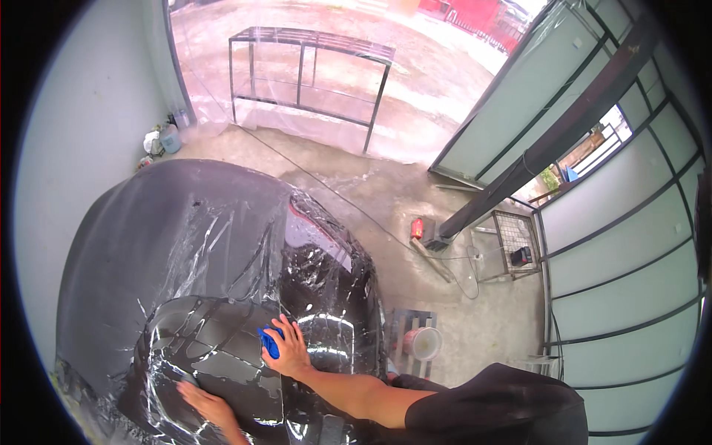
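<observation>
A dark car (126, 252) stands right before me, its surface wet and streaked. Clear wrinkled film (196, 245) seems to lie over part of it. Nearest me is a glossy black rounded section (230, 367) with bright wet lines. On that section's right side my right hand (291, 352) is closed around a small blue cloth or pad (270, 343), pressed to the surface; its exact kind is hard to make out. Lower left, my left hand (202, 404) lies spread, slightly blurred, on or just over the same section, holding nothing. A pale lamp (319, 241) sits at the car's far right corner.
Right of the car, a white bucket (426, 343) stands by a grey slatted stand (404, 322). A dark post (512, 178) slants up beyond, with a red container (417, 228) at its base. A wire-mesh frame (515, 233) is farther right. A cable (326, 185) crosses the floor.
</observation>
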`<state>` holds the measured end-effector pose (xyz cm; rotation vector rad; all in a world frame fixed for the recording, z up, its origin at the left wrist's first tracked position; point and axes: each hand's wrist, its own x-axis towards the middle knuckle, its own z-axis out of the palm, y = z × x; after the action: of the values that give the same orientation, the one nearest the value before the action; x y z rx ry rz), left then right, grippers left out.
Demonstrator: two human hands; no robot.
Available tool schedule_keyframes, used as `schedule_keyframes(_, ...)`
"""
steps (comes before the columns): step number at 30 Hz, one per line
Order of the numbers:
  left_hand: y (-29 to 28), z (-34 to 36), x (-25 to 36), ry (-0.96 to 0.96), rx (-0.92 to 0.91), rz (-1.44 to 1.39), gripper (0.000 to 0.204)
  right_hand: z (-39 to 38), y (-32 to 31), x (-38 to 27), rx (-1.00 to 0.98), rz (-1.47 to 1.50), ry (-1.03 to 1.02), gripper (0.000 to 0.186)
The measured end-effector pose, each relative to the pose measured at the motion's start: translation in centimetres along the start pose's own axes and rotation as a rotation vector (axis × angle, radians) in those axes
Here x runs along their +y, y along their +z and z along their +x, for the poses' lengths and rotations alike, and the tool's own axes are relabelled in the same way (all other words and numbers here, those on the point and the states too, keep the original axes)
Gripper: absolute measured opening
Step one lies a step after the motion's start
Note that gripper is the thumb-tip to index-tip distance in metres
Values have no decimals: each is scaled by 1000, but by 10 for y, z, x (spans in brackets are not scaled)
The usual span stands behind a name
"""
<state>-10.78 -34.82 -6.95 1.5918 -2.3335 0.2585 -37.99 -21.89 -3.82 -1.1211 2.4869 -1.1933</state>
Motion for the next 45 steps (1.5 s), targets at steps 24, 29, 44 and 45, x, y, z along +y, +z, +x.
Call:
schedule_keyframes(24, -8, 56, -47, -27, -121, 288, 47, -5, 15, -18, 20, 59, -51, 50)
schedule_keyframes(29, -56, -67, 114, 3, -240, -232, 61, 9, 3, 16, 63, -91, -87, 53)
schedule_keyframes(44, -76, -88, 90, 220, -294, -245, 67, 5, 7, 10, 40, -137, -77, 53)
schedule_keyframes(45, -78, -59, 82, 207, -277, -141, 64, 7, 5, 12, 40, -148, -71, 53)
